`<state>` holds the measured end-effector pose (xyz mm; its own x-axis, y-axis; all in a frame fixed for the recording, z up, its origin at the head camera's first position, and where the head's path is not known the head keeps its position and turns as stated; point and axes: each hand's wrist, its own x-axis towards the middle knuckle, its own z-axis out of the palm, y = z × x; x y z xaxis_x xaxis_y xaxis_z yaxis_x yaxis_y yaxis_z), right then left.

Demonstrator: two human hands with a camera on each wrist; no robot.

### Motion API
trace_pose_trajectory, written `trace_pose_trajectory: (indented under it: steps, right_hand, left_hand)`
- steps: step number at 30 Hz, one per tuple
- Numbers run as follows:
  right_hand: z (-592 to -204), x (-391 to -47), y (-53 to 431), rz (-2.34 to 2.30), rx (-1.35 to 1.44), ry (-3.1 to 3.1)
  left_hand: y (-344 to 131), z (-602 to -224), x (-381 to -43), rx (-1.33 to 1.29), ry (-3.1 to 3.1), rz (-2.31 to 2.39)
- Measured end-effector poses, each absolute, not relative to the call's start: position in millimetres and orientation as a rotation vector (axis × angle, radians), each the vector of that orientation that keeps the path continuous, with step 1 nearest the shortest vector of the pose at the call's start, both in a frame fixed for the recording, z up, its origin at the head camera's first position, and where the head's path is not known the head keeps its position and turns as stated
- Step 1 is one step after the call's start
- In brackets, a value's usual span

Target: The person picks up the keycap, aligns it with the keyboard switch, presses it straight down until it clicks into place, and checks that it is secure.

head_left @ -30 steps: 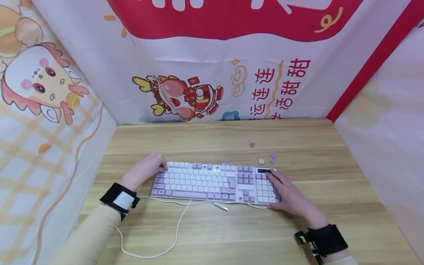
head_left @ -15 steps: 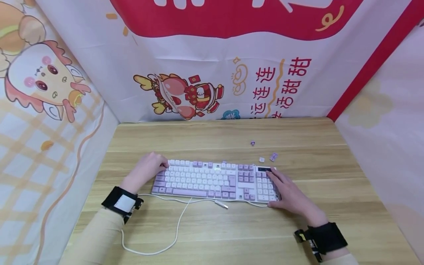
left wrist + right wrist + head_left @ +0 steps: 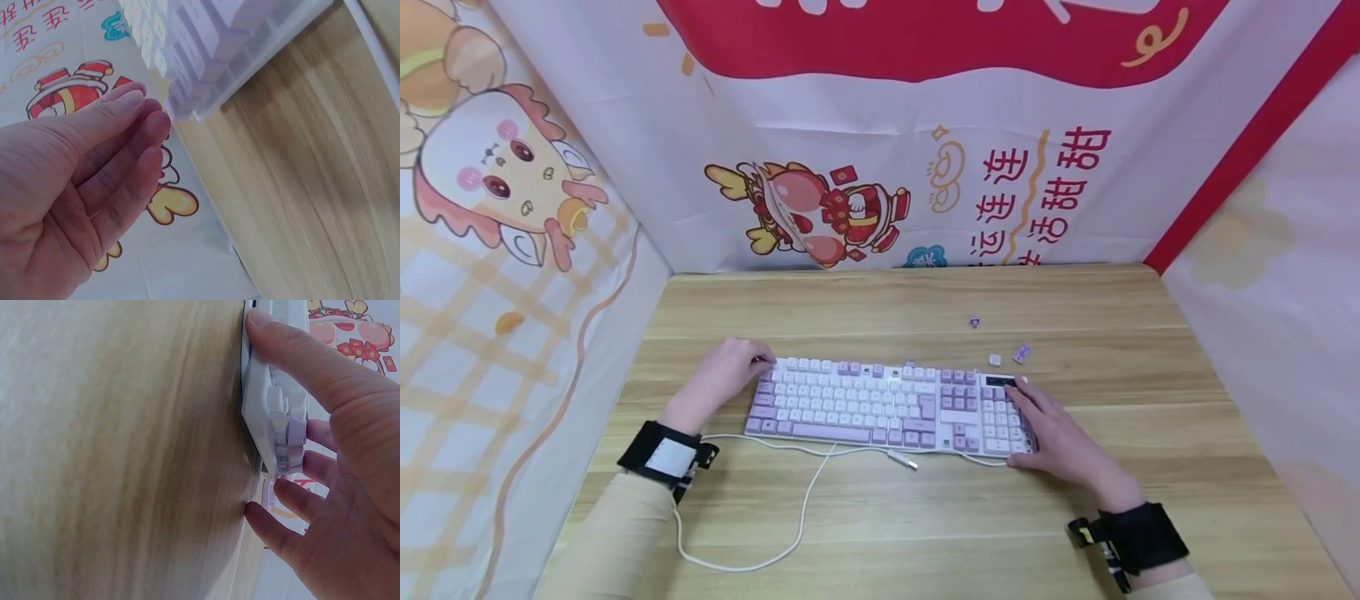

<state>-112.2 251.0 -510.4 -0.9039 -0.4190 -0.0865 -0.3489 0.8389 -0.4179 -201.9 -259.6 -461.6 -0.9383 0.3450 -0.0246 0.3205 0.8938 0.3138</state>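
A full-size keyboard [image 3: 842, 408] with white and lilac keycaps lies on the wooden table. At its far left corner is my left hand [image 3: 730, 367], thumb and fingertips close together. In the left wrist view, the loosely bent fingers [image 3: 147, 134] hover near the lilac keys at that corner, with nothing visible between them. My right hand [image 3: 1060, 437] holds the keyboard's right end. The right wrist view shows that thumb [image 3: 275, 337] on the near edge and the fingers reaching along the end toward the far side.
Behind the keyboard's right part lie a white keycap [image 3: 995, 360], a larger lilac keycap [image 3: 1022, 353] and a small purple piece [image 3: 974, 322]. A white cable [image 3: 801, 508] with a USB plug [image 3: 902, 459] loops along the front. Printed cloth walls [image 3: 880, 167] surround the table.
My left hand has drawn slightly left off the keyboard's corner, baring more of it. My right hand stays at the other end.
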Motion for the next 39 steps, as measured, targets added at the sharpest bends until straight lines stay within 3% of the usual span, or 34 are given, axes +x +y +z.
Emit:
trace_pose_trajectory:
  steps: [11, 19, 32, 39]
  right_hand:
    - [-511.3, -112.8, 251.5, -0.587, -0.596, 2.841]
    - [-511.2, -112.5, 251.0, -0.59, -0.582, 2.838]
    - [-508.7, -113.2, 250.7, -0.598, -0.6, 2.837]
    - [-493.4, -124.0, 248.0, -0.576, -0.567, 2.868]
  left_hand:
    - [-270.0, -465.6, -193.6, 0.289, 2.878, 0.498]
    - [-263.3, -469.7, -188.9, 0.294, 2.67, 0.402]
    - [-286.0, -501.4, -197.7, 0.159, 2.532, 0.91]
    - [-290.8, -509.0, -202.3, 0.104, 2.495, 0.944]
